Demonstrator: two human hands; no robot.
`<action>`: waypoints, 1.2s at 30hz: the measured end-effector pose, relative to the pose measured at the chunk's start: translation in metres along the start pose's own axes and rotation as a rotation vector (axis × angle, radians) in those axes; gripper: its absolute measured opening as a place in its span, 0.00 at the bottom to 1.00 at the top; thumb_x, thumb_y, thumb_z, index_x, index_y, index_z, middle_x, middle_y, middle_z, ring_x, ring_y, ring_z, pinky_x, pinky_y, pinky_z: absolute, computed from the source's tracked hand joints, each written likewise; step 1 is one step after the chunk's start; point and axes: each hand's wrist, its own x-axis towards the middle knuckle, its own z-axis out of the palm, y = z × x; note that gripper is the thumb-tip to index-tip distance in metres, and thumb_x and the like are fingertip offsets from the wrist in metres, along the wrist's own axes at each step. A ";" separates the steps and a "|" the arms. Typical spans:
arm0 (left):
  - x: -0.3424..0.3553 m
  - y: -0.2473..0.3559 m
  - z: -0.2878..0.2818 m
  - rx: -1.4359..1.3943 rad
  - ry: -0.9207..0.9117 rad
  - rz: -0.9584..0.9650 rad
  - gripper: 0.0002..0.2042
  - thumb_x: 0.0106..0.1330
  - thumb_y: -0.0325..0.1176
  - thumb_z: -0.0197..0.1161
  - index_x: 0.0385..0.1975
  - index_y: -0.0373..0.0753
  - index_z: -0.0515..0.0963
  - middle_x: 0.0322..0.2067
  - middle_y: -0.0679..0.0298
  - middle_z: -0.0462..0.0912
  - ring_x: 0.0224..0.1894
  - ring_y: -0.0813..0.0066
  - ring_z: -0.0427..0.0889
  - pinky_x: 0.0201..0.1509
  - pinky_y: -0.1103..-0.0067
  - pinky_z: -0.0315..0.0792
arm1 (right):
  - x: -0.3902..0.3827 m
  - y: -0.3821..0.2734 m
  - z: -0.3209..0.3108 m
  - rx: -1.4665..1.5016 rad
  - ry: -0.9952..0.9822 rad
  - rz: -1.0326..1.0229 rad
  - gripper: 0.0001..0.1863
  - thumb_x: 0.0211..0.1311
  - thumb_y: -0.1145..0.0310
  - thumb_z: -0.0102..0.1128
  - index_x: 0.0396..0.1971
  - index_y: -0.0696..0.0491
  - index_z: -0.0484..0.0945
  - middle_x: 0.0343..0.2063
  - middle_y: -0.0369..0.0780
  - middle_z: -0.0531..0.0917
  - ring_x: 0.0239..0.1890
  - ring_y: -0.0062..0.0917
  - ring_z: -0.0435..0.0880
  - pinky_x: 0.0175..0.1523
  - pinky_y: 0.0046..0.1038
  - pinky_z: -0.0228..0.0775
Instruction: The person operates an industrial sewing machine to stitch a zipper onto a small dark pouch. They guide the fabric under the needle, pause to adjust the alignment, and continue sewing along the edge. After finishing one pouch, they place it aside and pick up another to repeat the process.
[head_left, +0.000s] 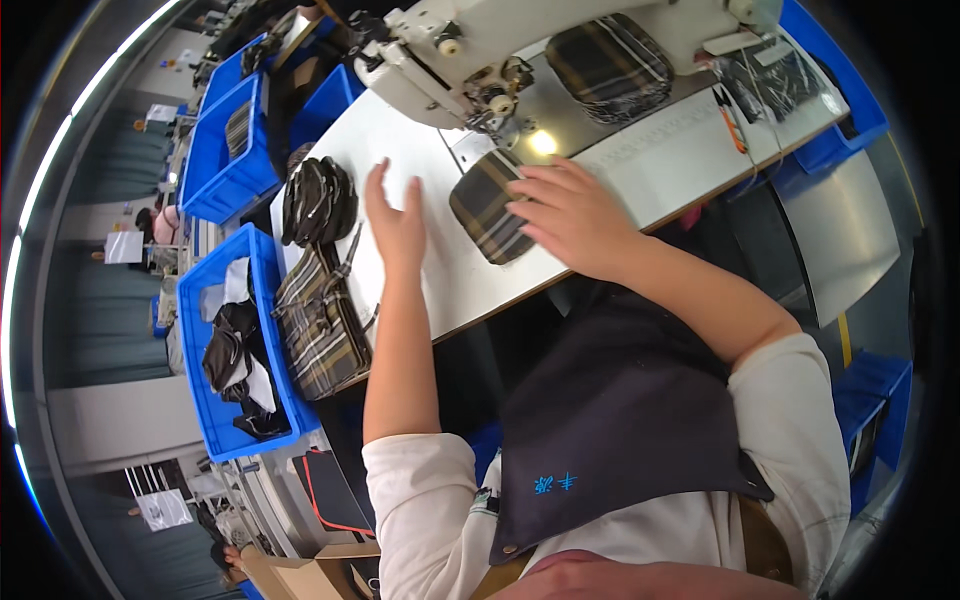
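A plaid fabric piece (482, 208) with rounded corners, dark with tan stripes, lies near the table's front edge, just in front of the sewing machine head (470, 80). My right hand (578, 215) rests over its right side, fingers spread and touching it. To the left of the piece, my left hand (398, 225) is raised above the white table (450, 285), thumb and fingers apart, with nothing in it. A pile of dark rounded pieces (318, 200) sits left of that hand, and folded plaid cloth (318, 325) lies nearer me at the table's left edge.
A stack of plaid pieces (610, 65) stands under the machine arm. Orange-handled thread snips (733, 125) and a clear plastic bag (765, 80) lie at the right. A blue bin (292, 440) with dark and white cloth stands left of the table; more blue bins (232, 185) stand beyond it.
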 end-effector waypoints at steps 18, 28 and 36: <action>0.097 -0.113 -0.077 0.121 0.321 -0.206 0.22 0.72 0.35 0.67 0.61 0.28 0.79 0.54 0.47 0.85 0.53 0.59 0.85 0.61 0.69 0.77 | -0.095 0.099 -0.123 -0.376 0.030 0.354 0.18 0.59 0.82 0.58 0.49 0.59 0.86 0.60 0.43 0.85 0.68 0.39 0.78 0.72 0.37 0.72; 0.103 -0.149 -0.120 0.678 0.278 -0.266 0.28 0.78 0.48 0.57 0.69 0.35 0.75 0.66 0.49 0.79 0.69 0.45 0.76 0.72 0.61 0.69 | -0.069 0.159 -0.130 -0.522 -0.072 0.453 0.22 0.64 0.83 0.53 0.57 0.60 0.83 0.66 0.46 0.80 0.73 0.38 0.73 0.76 0.38 0.67; 0.118 -0.202 -0.176 0.660 0.071 -0.312 0.27 0.73 0.47 0.64 0.64 0.33 0.79 0.52 0.46 0.89 0.53 0.50 0.88 0.59 0.64 0.78 | -0.063 0.171 -0.128 -0.752 -0.050 0.329 0.19 0.64 0.79 0.59 0.55 0.59 0.84 0.62 0.45 0.83 0.71 0.38 0.75 0.75 0.37 0.67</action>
